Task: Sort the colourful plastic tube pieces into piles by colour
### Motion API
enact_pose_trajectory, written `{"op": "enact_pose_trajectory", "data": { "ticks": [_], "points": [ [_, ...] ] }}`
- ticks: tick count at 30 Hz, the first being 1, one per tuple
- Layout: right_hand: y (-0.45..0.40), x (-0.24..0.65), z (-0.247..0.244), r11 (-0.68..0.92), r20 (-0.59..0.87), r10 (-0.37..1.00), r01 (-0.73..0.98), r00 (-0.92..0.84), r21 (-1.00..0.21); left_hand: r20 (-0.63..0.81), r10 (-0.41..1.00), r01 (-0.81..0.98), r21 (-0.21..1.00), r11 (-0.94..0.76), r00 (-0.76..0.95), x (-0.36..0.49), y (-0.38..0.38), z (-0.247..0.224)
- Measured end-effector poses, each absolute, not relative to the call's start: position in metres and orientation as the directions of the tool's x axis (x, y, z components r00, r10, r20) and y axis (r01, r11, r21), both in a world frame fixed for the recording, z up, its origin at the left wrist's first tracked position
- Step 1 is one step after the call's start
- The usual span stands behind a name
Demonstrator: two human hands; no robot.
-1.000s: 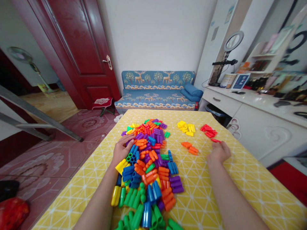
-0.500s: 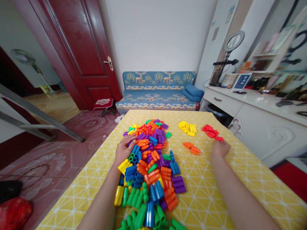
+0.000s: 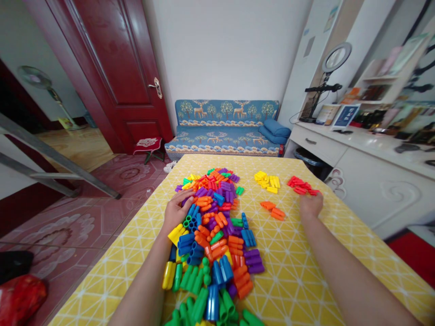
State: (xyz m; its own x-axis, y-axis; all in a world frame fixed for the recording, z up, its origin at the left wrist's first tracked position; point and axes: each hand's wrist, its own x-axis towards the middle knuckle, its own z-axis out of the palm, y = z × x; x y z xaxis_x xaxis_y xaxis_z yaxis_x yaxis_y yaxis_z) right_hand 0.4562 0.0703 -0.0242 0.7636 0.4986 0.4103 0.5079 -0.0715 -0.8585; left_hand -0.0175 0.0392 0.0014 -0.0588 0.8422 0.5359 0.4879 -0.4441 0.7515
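Observation:
My left hand [image 3: 178,208] lies at the left side of a long heap of mixed plastic building pieces [image 3: 217,222], each like joined tubes with rounded ends. Its fingers stretch over purple pieces, with the thumb apart; the fingertips are partly hidden. At the right, my right hand [image 3: 311,204] is closed, its fingertips at a red tube piece [image 3: 314,192] by the near edge of a small red group [image 3: 298,183]. Left of that hand lie a few orange pieces [image 3: 273,210]. Beyond these is a yellow group [image 3: 265,179].
A yellow patterned cloth [image 3: 288,262] covers the table. Behind it stands a blue sofa [image 3: 224,129]. On the right is a white dresser [image 3: 367,154] with a ring light [image 3: 336,56]. A metal ladder [image 3: 68,170] and a small red stool [image 3: 148,145] are at the left.
My right hand has moved slightly forward, bringing the red piece closer against the red group. My left hand has stayed by the heap. The whole view has shifted a little.

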Motion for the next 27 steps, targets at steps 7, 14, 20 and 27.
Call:
{"op": "enact_pose_trajectory", "data": {
  "ticks": [7,14,20,27],
  "points": [
    [0.057,0.437,-0.034,-0.002,0.359,0.407,0.394,0.84,-0.919,0.531,0.846,0.487,0.753,-0.443,-0.05,-0.018,0.039,0.001],
    [0.037,0.366,-0.016,0.228,0.434,0.619,0.378,0.655,-0.897,0.533,0.845,0.492,0.748,-0.446,-0.044,-0.018,0.039,0.002],
    [0.013,0.276,0.02,0.389,0.437,0.898,0.374,0.051,-0.842,0.521,0.852,0.497,0.755,-0.427,-0.059,-0.016,0.036,0.005],
    [0.006,0.236,0.015,0.474,0.42,0.874,0.619,-0.244,-0.626,0.539,0.841,0.487,0.748,-0.451,-0.049,-0.018,0.039,0.001]
  ]
}}
